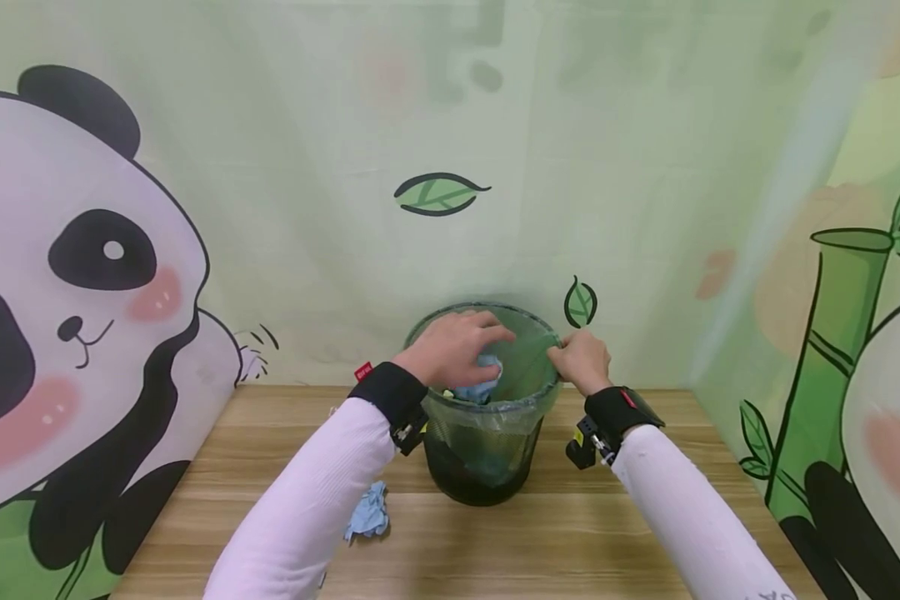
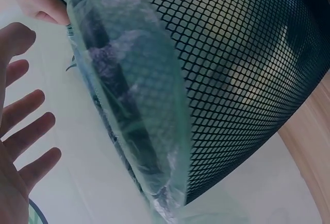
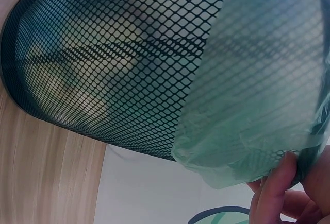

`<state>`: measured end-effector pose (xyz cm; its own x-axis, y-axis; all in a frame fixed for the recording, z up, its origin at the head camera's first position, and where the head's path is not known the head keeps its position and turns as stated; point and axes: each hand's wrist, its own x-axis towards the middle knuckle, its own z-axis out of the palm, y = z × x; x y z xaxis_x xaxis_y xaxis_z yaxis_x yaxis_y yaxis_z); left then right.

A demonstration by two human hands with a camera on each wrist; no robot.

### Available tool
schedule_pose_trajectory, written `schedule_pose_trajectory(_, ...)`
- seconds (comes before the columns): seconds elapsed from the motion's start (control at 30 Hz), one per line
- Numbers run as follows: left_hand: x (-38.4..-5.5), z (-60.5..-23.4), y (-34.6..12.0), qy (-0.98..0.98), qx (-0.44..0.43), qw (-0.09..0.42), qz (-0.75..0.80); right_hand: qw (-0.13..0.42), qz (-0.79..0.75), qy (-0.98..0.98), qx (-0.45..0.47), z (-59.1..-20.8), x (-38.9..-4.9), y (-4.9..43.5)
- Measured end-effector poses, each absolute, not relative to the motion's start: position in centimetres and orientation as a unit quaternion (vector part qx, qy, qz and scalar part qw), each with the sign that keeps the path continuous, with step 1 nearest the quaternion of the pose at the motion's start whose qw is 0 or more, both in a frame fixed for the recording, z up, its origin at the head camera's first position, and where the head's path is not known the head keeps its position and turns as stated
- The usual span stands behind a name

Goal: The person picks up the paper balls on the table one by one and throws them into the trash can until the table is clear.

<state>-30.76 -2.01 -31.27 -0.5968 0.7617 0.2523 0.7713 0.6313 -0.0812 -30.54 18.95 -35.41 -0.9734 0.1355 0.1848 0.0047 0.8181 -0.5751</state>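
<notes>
A black mesh wastebasket [image 1: 480, 467] stands upright, lined with a thin green plastic bag [image 1: 528, 367] folded over its rim. Over the mouth hangs my left hand [image 1: 453, 346], its fingers spread and apart from one another [image 2: 26, 116]. Just below that hand, within the mouth, is a crumpled blue paper or cloth [image 1: 480, 390]; whether it rests on anything there is hidden. My right hand [image 1: 583, 362] pinches the bag and rim on the right side, thumb and fingers on either side of the edge, as the right wrist view also shows [image 3: 281, 193].
Another crumpled blue piece [image 1: 369, 512] lies on the wood-grain table [image 1: 600, 517], left of the wastebasket and beside my left sleeve. Behind the table hangs a green backdrop [image 1: 307, 208] printed with pandas and bamboo. Pale, blurred contents [image 3: 98, 54] show through the mesh.
</notes>
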Motion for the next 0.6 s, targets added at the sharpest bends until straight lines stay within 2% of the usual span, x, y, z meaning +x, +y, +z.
schedule_pose_trajectory(0.23,-30.4,-31.5,-2.6,-0.898,-0.422,0.12,-0.037,0.106,0.305,-0.946,-0.036,-35.1,-30.4,18.9)
schedule_pose_trajectory(0.6,-29.2,-32.5,-4.9,-0.891,-0.428,0.142,-0.044,0.108,0.304,-0.946,-0.036,-35.1,-30.2,18.8)
